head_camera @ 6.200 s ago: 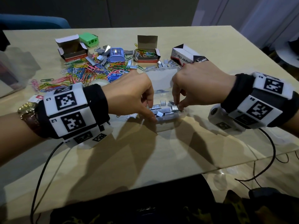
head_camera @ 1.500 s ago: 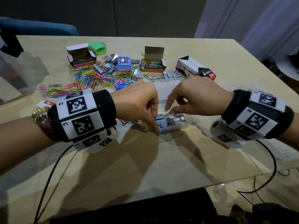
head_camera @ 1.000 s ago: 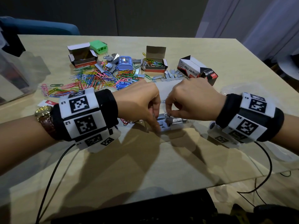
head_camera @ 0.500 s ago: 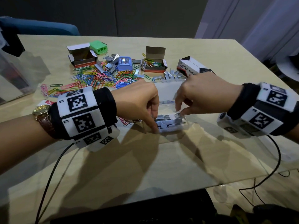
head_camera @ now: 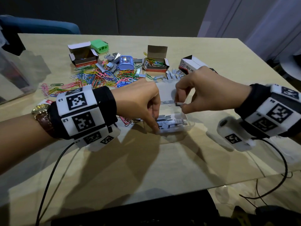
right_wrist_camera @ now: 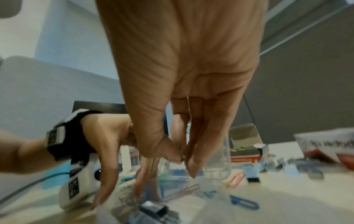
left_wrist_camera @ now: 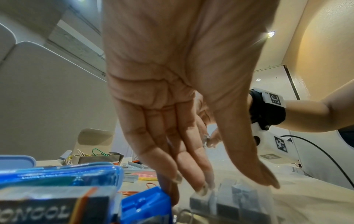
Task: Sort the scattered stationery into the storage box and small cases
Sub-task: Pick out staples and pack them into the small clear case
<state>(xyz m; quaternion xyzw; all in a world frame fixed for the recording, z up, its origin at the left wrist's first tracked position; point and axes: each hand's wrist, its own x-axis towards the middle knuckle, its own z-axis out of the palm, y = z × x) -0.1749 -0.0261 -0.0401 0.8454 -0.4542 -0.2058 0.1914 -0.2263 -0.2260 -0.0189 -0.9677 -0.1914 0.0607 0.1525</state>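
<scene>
A small clear case [head_camera: 190,126] sits on the table in front of me, its lid [head_camera: 165,92] standing up at the back. Grey staple strips [head_camera: 172,122] lie piled inside it. My left hand [head_camera: 154,121] steadies the case's left end: straight fingers [left_wrist_camera: 191,178] point down at the staples [left_wrist_camera: 229,201], and the thumb rests on the near corner. My right hand [head_camera: 180,106] hovers just above the case. Its thumb and forefinger pinch a short staple strip [head_camera: 178,104]. In the right wrist view the right hand's [right_wrist_camera: 182,157] pinch is above the staples [right_wrist_camera: 153,207].
Coloured paper clips [head_camera: 101,77] are spread behind my left hand. Two open cardboard boxes [head_camera: 83,57] [head_camera: 155,64], a green sharpener [head_camera: 99,46], a blue case [head_camera: 126,62] and a white paper clip box [head_camera: 190,66] stand further back. Loose staples [head_camera: 172,74] lie behind the lid. A clear storage box [head_camera: 14,79] stands far left.
My right hand dipped into the case, drew back up to the right, and now pinches a staple strip above it. My left hand has stayed on the case's left end.
</scene>
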